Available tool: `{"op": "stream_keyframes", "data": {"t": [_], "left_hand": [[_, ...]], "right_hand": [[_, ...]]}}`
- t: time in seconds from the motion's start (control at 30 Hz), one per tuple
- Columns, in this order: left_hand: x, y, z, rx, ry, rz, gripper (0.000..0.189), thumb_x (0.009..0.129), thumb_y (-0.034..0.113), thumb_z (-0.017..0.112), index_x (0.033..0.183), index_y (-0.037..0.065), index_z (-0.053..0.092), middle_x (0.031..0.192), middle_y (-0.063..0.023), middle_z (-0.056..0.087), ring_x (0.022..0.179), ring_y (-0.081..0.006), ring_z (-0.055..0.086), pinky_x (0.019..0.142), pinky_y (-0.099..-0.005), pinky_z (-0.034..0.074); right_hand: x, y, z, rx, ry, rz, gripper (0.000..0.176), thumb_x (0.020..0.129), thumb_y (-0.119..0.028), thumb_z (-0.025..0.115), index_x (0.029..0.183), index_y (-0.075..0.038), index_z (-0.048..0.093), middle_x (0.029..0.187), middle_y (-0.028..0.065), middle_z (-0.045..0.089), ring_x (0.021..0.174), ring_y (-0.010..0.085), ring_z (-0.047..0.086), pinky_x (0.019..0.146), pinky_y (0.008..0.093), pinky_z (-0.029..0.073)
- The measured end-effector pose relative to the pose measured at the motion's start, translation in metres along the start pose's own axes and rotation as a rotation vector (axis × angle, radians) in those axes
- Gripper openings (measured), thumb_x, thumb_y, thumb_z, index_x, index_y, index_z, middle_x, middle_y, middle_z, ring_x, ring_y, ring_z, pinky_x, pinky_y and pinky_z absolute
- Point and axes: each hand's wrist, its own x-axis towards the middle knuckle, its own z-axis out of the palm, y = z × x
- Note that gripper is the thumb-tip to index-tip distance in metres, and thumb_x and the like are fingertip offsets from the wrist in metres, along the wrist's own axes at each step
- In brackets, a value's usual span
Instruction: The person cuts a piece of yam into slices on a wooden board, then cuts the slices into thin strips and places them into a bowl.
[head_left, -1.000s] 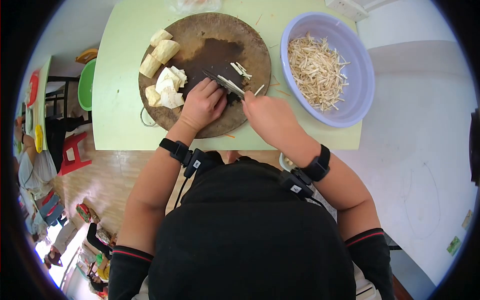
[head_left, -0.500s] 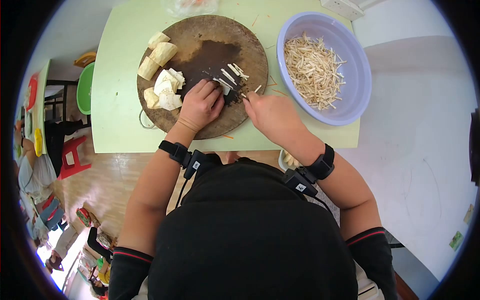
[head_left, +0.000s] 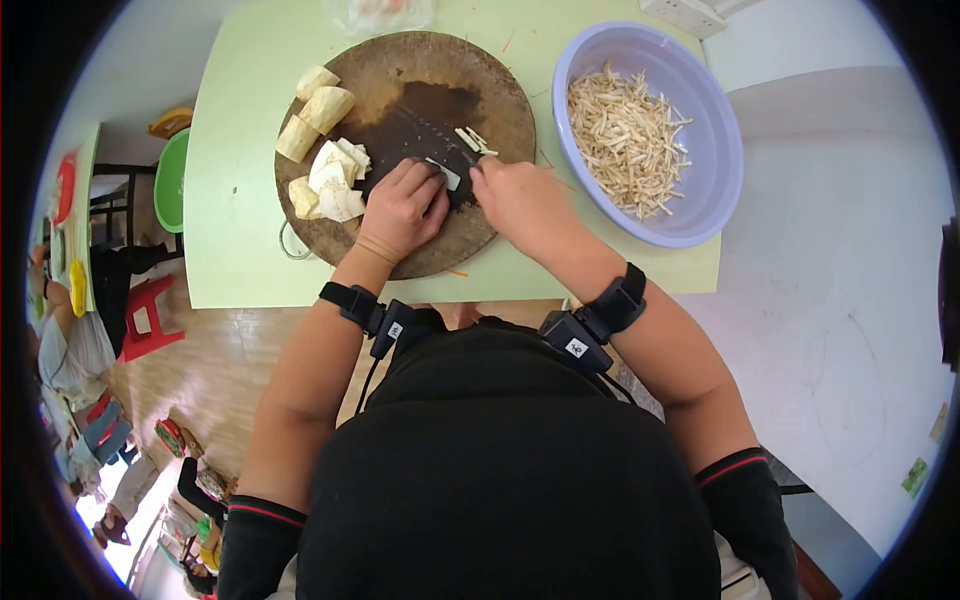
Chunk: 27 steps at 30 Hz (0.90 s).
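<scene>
My left hand [head_left: 403, 207] presses on the round wooden chopping board [head_left: 400, 255], its fingers curled over a thin white vegetable slice [head_left: 449, 179] whose right end sticks out. Closed round the handle of a kitchen knife [head_left: 440, 133] is my right hand [head_left: 512, 196]; the dark blade points up and left and is hard to make out against the wet board. A few cut strips [head_left: 470, 140] lie just beyond the knife. To the left of my left hand are stacked pale slices [head_left: 340, 203] and several peeled vegetable chunks [head_left: 327, 107].
A lavender basin [head_left: 715, 190] to the right holds a heap of pale strips [head_left: 625, 140]. The board rests on a light green table [head_left: 235, 250]. A plastic bag [head_left: 380, 15] lies at the far edge. At left are a red stool [head_left: 150, 320] and other people.
My right hand has moved left and slightly up with the knife, nearer my left hand. The blade now lies across the board's middle, and fewer strips show. The left hand stays put.
</scene>
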Motion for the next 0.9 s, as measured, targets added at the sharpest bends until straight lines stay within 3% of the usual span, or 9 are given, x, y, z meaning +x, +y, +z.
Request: {"op": "stream_keyframes", "data": {"t": [0.1, 0.2, 0.37, 0.67, 0.9], "left_hand": [[-0.002, 0.001, 0.001, -0.027, 0.013, -0.013, 0.02, 0.067, -0.002, 0.069, 0.087, -0.001, 0.064, 0.091, -0.0116, 0.062, 0.084, -0.0295, 0.061, 0.071, -0.036, 0.053], [0.001, 0.001, 0.001, 0.027, 0.063, 0.003, 0.019, 0.066, 0.002, 0.069, 0.084, 0.0, 0.064, 0.089, -0.0095, 0.061, 0.082, -0.0263, 0.06, 0.071, -0.0335, 0.053], [-0.003, 0.001, -0.001, 0.025, -0.019, -0.039, 0.018, 0.067, 0.003, 0.068, 0.084, 0.0, 0.064, 0.087, -0.0094, 0.06, 0.08, -0.0265, 0.059, 0.07, -0.0336, 0.052], [-0.003, 0.0, 0.0, 0.02, -0.007, -0.037, 0.014, 0.068, 0.005, 0.068, 0.08, 0.001, 0.063, 0.086, -0.0097, 0.059, 0.079, -0.0264, 0.058, 0.069, -0.0339, 0.051], [-0.002, -0.001, 0.003, -0.009, 0.046, -0.022, 0.014, 0.067, 0.003, 0.068, 0.08, 0.001, 0.063, 0.088, -0.0093, 0.06, 0.079, -0.0263, 0.059, 0.068, -0.0339, 0.052]], "right_hand": [[-0.006, 0.007, -0.005, 0.038, 0.044, 0.067, 0.027, 0.095, -0.022, 0.049, 0.081, -0.001, 0.059, 0.064, 0.0199, 0.063, 0.062, 0.0378, 0.064, 0.057, 0.0472, 0.051], [-0.016, 0.003, -0.019, -0.049, -0.016, 0.004, 0.027, 0.095, -0.023, 0.05, 0.081, -0.001, 0.059, 0.064, 0.0203, 0.063, 0.061, 0.0376, 0.064, 0.056, 0.0471, 0.051], [-0.025, 0.003, -0.018, -0.061, -0.078, -0.058, 0.026, 0.094, -0.022, 0.051, 0.082, -0.001, 0.059, 0.063, 0.0199, 0.062, 0.061, 0.037, 0.064, 0.055, 0.0464, 0.051], [-0.011, -0.004, -0.005, -0.07, -0.11, -0.04, 0.024, 0.093, -0.019, 0.05, 0.081, 0.0, 0.06, 0.066, 0.0205, 0.064, 0.064, 0.0373, 0.065, 0.058, 0.0471, 0.052], [-0.004, 0.015, 0.001, 0.115, 0.079, 0.064, 0.027, 0.094, -0.022, 0.05, 0.082, 0.0, 0.06, 0.068, 0.0214, 0.063, 0.064, 0.0399, 0.063, 0.059, 0.0492, 0.05]]}}
